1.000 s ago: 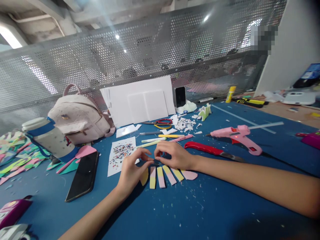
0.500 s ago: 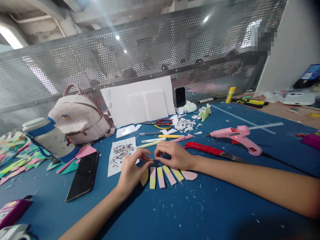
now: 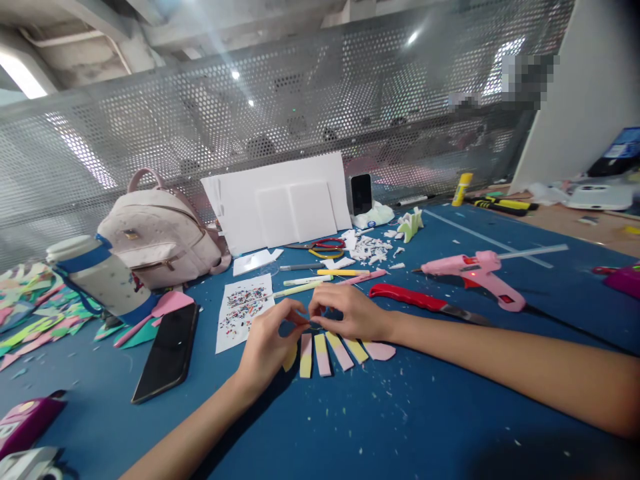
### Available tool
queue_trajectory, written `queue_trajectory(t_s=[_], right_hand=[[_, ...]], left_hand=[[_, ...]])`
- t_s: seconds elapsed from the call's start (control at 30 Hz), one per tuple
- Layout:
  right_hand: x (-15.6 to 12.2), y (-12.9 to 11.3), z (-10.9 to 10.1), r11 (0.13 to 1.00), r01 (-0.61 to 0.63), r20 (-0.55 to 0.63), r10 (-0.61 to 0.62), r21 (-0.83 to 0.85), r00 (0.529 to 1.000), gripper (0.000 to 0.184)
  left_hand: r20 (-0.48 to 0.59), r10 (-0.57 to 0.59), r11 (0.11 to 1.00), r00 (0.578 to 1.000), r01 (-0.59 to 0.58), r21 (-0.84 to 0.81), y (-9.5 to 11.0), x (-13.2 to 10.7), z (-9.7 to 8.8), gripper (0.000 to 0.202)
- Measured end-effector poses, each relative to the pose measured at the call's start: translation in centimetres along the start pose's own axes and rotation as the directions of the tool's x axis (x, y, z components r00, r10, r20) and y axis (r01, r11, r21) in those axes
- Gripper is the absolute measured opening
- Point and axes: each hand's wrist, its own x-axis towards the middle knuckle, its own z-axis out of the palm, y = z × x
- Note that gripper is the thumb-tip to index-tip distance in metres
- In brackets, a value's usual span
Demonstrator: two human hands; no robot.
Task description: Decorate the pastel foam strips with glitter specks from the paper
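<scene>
A blue table [image 3: 400, 420] bears pastel strips [image 3: 323, 355], a phone [image 3: 166, 353], a pink glue gun [image 3: 480, 270].

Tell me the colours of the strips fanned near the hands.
The strips are pink and yellow, clearest in the head view.

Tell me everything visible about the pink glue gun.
The glue gun has a plastic-looking pink body, dark nozzle tip, red trigger, lit red light and red switch. A translucent glue stick juts from its rear; a black cord leaves the handle. It lies on its side on the blue table, nozzle pointing picture-left, near the red-handled knife. The right hand does not touch it.
</scene>
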Motion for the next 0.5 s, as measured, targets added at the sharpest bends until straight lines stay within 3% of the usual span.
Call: queue_trajectory(t_s=[0.5], right_hand=[[-0.11,-0.01,0.06,0.999,-0.025,0.023,0.026,-0.019,0.999,0.005]], left_hand=[[0.040,-0.058,0.997,0.998,0.060,-0.044,0.31,0.16,0.15,0.018]])
